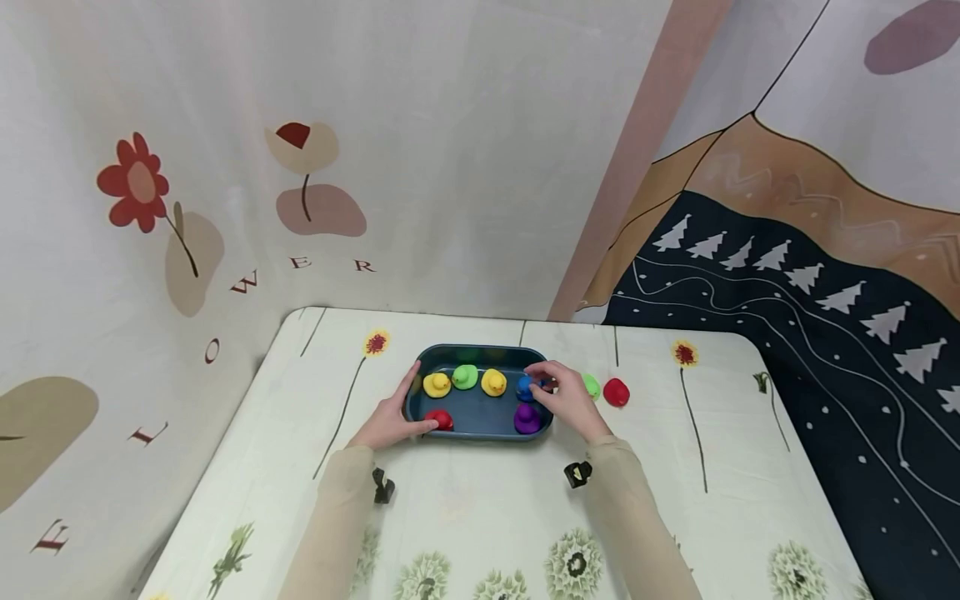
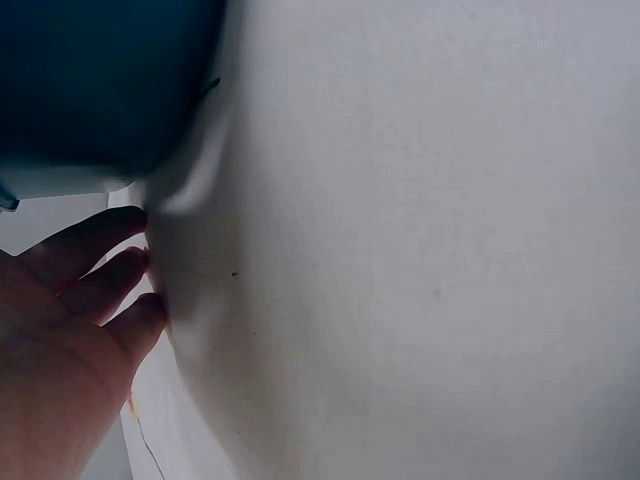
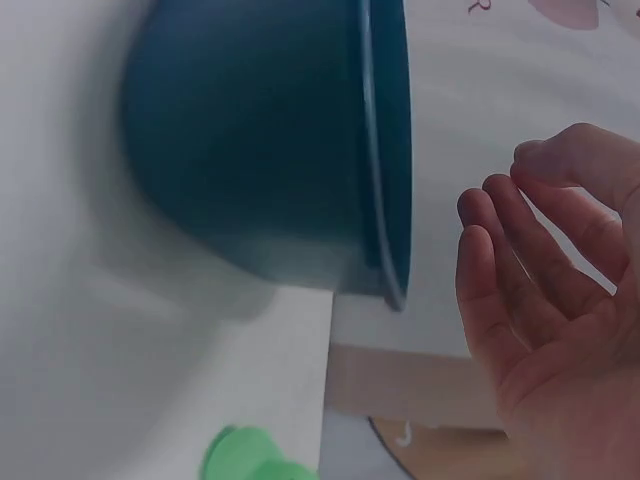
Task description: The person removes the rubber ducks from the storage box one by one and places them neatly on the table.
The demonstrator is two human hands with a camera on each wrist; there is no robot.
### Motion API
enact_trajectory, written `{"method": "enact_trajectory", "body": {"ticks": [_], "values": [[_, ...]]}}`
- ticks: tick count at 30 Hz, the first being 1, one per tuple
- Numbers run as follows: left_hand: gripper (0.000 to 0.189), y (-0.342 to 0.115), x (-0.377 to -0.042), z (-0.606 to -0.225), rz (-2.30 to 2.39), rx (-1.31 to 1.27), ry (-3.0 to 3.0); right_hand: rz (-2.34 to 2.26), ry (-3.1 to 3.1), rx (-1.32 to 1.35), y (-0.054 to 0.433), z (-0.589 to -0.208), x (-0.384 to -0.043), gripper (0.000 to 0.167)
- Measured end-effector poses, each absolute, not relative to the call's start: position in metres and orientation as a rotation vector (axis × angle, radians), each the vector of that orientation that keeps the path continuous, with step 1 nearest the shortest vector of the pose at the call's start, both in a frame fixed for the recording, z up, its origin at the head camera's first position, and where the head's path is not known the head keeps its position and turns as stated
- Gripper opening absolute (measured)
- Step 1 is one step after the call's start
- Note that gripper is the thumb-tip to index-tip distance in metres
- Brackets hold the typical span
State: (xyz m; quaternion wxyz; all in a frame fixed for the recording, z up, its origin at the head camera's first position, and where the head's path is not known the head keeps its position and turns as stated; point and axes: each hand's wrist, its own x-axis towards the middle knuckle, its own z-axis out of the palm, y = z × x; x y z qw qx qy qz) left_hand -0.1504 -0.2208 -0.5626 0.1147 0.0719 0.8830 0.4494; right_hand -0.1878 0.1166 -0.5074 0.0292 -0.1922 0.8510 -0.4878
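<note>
A dark blue tray (image 1: 480,435) stands on the table with several small toy ducks in it. My left hand (image 1: 392,419) lies against the tray's left end, thumb at the front rim over a red duck (image 1: 440,419). Its other fingers look loosely straight in the left wrist view. Over the tray's right end, my right hand (image 1: 567,400) hovers at a blue duck (image 1: 524,387). In the right wrist view its fingers bend softly above the rim, with no duck visible between them. A purple duck (image 1: 527,419) sits just in front of the blue one.
Two yellow ducks (image 1: 437,384) and a green duck (image 1: 465,377) sit along the tray's back side. Right of the tray, another green duck (image 1: 592,387), partly hidden by my hand, and a red duck (image 1: 617,392) lie on the flowered tablecloth (image 1: 480,508).
</note>
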Motion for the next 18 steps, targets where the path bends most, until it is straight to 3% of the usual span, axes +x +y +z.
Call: {"method": "enact_trajectory", "body": {"ticks": [18], "values": [[0.106, -0.221, -0.149, -0.561, 1.319, 0.191, 2.579, -1.329, 2.381, -0.627, 0.091, -0.502, -0.220, 0.030]]}}
